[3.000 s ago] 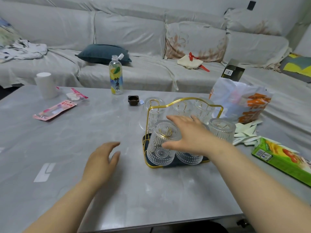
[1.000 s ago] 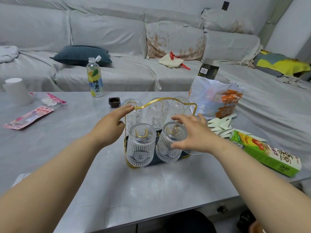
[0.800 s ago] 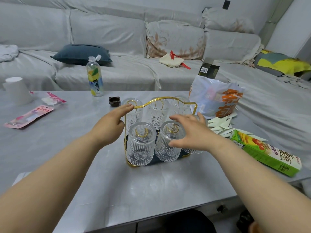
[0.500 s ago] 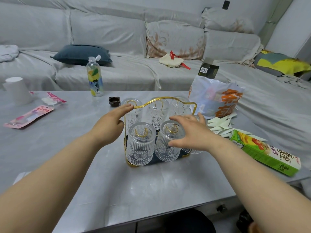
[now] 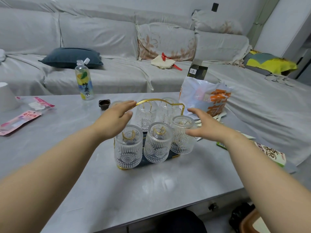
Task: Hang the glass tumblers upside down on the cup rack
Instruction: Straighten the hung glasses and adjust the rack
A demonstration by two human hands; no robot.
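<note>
Basically, ribbed glass tumblers (image 5: 128,147) hang inverted on gold wire cup rack (image 5: 175,103); left hand (image 5: 113,121) fingers spread, resting atop its curved handle; right hand (image 5: 207,127) splayed beside rack, empty.

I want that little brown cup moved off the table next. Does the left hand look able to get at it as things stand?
Probably yes. The brown cup stands alone on the table, just left of the left hand, whose fingers rest on the rack's gold handle. Nothing lies between them; the bottle stands farther back.

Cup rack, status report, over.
Left hand open on cup rack handle. Right hand open, beside right tumbler. Front tumblers inverted on rack.
</note>
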